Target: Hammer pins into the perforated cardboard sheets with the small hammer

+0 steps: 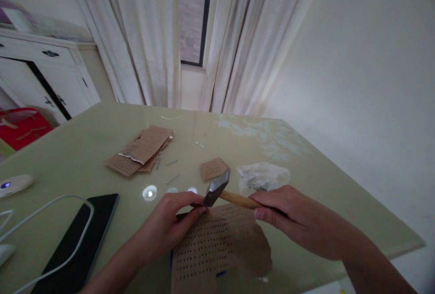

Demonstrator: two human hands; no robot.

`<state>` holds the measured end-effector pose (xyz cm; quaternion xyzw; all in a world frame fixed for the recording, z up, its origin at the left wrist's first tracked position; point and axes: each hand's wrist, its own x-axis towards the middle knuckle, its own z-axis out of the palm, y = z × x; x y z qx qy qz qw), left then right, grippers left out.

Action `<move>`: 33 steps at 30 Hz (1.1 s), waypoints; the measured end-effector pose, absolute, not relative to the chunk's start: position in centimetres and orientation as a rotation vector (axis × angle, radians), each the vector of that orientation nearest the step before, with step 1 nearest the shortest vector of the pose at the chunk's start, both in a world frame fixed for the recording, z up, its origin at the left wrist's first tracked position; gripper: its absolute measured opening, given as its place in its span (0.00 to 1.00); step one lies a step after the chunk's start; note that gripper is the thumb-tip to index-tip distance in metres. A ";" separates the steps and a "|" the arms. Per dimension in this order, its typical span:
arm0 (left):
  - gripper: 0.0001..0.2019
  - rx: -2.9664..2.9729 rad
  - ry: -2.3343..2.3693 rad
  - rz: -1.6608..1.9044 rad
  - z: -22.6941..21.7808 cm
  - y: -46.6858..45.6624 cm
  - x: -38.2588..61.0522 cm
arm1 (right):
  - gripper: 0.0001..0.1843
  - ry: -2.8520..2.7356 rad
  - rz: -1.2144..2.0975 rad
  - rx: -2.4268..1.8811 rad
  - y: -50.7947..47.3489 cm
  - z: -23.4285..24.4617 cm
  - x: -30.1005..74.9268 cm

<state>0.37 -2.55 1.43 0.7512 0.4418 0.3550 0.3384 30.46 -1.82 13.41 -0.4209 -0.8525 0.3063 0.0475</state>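
A hammer with a wooden handle is gripped in my right hand. Its metal head hangs over the fingertips of my left hand. Those fingers are pinched together at the upper left of a piece of brown cardboard, and what is between them is hidden by the hammer head and too small to make out. Rows of small holes cover the cardboard, which has a torn right side. Bits of something blue show under its edges.
Behind lie a small punched cardboard square, a clear plastic bag with dark bits inside, and several loose nails. A stack of punched cardboard sits farther left. A black tablet-like slab and a white cable are at left.
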 end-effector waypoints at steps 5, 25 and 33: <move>0.10 1.939 1.140 0.880 1.5 -2.4 0.4 | 0.23 -2.560 0.905 -1.302 -2.1 13.4 30.5; 0.09 1.988 1.100 0.839 1.7 -2.5 0.0 | 0.23 -2.573 0.795 -1.289 -2.4 13.3 31.1; 0.16 1.916 1.168 0.553 2.9 -2.4 -0.7 | 0.24 -2.578 0.847 -1.324 -2.5 12.6 30.6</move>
